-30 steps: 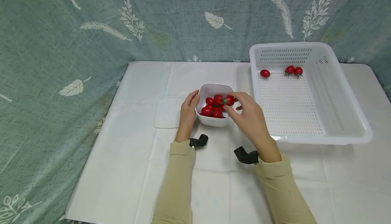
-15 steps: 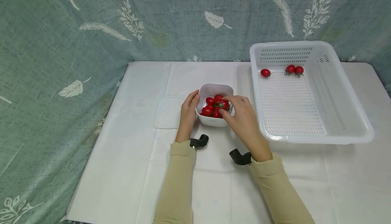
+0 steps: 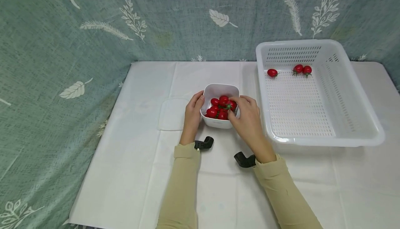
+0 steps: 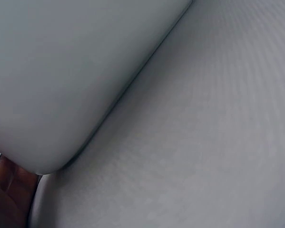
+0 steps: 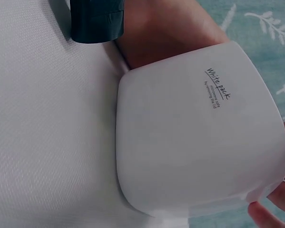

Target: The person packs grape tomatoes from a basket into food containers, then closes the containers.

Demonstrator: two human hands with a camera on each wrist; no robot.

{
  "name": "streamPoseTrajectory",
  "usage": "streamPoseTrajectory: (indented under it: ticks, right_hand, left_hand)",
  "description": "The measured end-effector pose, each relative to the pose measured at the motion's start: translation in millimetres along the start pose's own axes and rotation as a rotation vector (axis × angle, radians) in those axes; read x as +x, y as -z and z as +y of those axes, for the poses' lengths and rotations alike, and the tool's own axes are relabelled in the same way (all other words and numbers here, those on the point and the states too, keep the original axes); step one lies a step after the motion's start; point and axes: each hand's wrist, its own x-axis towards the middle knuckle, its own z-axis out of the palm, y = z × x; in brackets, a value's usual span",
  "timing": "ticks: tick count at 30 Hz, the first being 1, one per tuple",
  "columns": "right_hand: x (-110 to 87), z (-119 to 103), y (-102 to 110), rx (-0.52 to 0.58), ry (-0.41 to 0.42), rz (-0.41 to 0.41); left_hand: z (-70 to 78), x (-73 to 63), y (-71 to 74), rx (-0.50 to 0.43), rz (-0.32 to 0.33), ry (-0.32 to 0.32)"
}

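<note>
Several red cherry tomatoes (image 3: 211, 112) lie in a small white square container (image 3: 218, 123) near the middle of the table. My left hand (image 3: 191, 114) grips its left side, with the thumb at the rim. My right hand (image 3: 250, 120) reaches over the right rim and pinches a cherry tomato (image 3: 231, 104) with a green stem, close above the others. In the right wrist view, the container's white wall (image 5: 190, 137) bears small printed lettering and hides most of the right fingers. The container (image 4: 61, 71) fills the upper left of the left wrist view.
A large white perforated basket (image 3: 325, 141) stands at the right, with 3 cherry tomatoes at its far end. Left of the container lies a flat translucent lid (image 3: 172, 114). A green leaf-patterned cloth (image 3: 175, 20) hangs behind the white-covered table (image 3: 125, 173).
My right hand has moved left and down into the container with the pinched cherry tomato, then shifted slightly back right. The left hand keeps its hold on the container.
</note>
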Motion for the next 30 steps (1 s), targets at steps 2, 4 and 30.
streamPoseTrajectory:
  ticks: [2, 4, 30]
  right_hand:
    - [0.1, 0, 0, -0.002, -0.005, -0.013]
    - [0.0, 0, 1, -0.002, -0.009, -0.026]
    - [0.6, 1, 5, -0.002, 0.081, -0.084]
  left_hand:
    - [-0.3, 0.3, -0.4, 0.003, 0.004, -0.001]
    - [-4.5, 2.5, -0.4, 0.005, 0.01, -0.006]
    - [12.4, -3.9, -2.1, 0.018, 0.008, -0.006]
